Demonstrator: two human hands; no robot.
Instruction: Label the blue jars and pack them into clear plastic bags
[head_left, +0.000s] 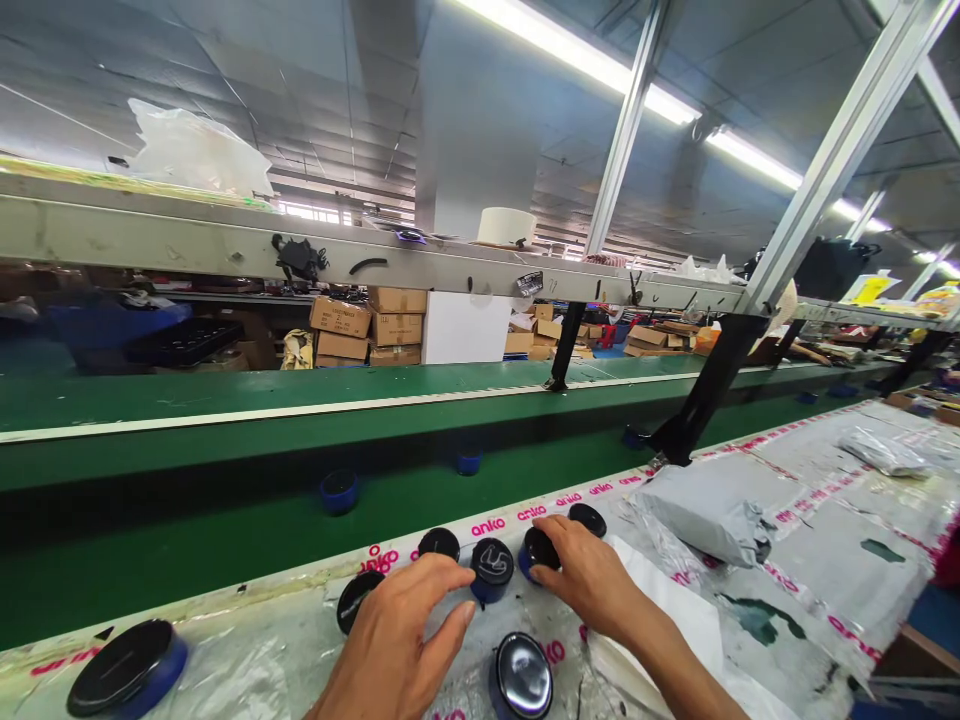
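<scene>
Several round, puck-like blue items with black tops are spread over the plastic-covered bench. My right hand (589, 575) has its fingers and thumb around one round blue-and-black puck (536, 552). Beside it stands a puck with a pale squiggle on top (492, 568), just off the fingertips of my left hand (405, 630). That hand is open, thumb and fingers apart, nothing visible between them. It partly covers a black-topped puck (357, 600); whether they touch I cannot tell. Behind are two more pucks (439, 543) (587, 519). A shiny-topped puck (522, 675) sits nearest me.
A large puck (127, 668) is at the bench's left. Beyond the bench edge runs a green conveyor (225, 545) carrying blue pucks (339, 491). A black post (701, 400) and a metal shelf rail (420, 262) cross ahead. Grey plastic bags (705, 515) lie right.
</scene>
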